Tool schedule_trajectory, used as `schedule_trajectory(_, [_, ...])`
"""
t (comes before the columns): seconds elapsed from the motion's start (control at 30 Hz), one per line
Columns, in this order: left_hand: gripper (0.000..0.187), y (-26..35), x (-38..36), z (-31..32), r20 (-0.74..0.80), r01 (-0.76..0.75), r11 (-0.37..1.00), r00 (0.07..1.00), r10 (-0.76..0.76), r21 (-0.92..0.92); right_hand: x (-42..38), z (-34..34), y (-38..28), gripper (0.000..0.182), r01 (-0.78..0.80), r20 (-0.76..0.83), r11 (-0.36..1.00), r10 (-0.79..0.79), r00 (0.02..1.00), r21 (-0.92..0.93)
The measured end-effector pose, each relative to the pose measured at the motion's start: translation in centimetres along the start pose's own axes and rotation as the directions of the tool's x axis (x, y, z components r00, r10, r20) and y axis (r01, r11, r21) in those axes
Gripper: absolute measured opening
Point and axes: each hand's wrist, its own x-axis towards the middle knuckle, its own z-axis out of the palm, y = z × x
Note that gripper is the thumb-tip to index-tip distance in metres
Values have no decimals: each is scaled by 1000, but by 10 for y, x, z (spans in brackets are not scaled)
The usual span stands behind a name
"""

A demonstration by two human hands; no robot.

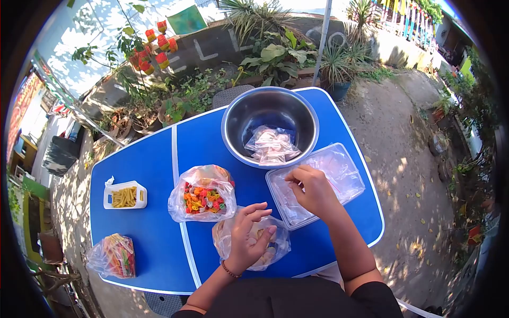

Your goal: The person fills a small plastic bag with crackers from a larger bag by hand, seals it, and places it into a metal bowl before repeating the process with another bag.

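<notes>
My left hand [249, 237] has its fingers apart and holds nothing that I can see. It hovers over a clear plastic bag [278, 241] of pale round pieces and partly hides it. My right hand [312, 191] is closed in a pinch above a rectangular clear plastic container [288, 213] with thin clear plastic bags [339, 169] in it. Whatever the fingertips hold, if anything, cannot be made out. Beyond that hand stands a steel bowl [233, 146] holding several small clear packets [272, 144] with pale contents.
On the blue table [143, 233] stand an open bag of bright red, orange and yellow pieces [204, 199], a white tub [142, 197] of yellowish sticks [124, 196], and a tied bag of colourful pieces [119, 257]. Potted plants [339, 77] and a wall lie behind.
</notes>
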Motion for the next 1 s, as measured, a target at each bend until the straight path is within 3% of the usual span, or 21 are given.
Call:
schedule_trajectory(0.1, [36,4,-1,3,5,-13,1000,1000,13,-5,-15,21,5,28,230,30,948,-229,973,-220])
schedule_trajectory(0.23, [36,13,-4,3,22,-20,1000,1000,20,0,-25,41,15,27,155,11,926,-161,987,-345])
schedule_trajectory(0.43, [34,14,-18,4,25,-24,1000,999,24,-19,-42,21,-9,8,204,-296,928,-300,907,-313])
schedule_trajectory(0.63, [37,21,-27,8,53,-47,999,997,47,-12,-64,10,-18,11,180,-422,950,-276,864,-254])
schedule_trajectory(0.73, [49,20,-33,12,-13,-21,999,1000,21,-48,-71,13,-25,14,287,-487,938,-346,802,-194])
schedule_trajectory(0.87, [62,17,-41,10,-130,-22,999,991,18,-30,-85,13,-44,21,427,-360,888,-459,812,-170])
schedule_trajectory(1.0, [62,17,-49,2,-152,-12,998,988,3,-59,-87,14,-59,16,501,-284,843,-538,794,-196])
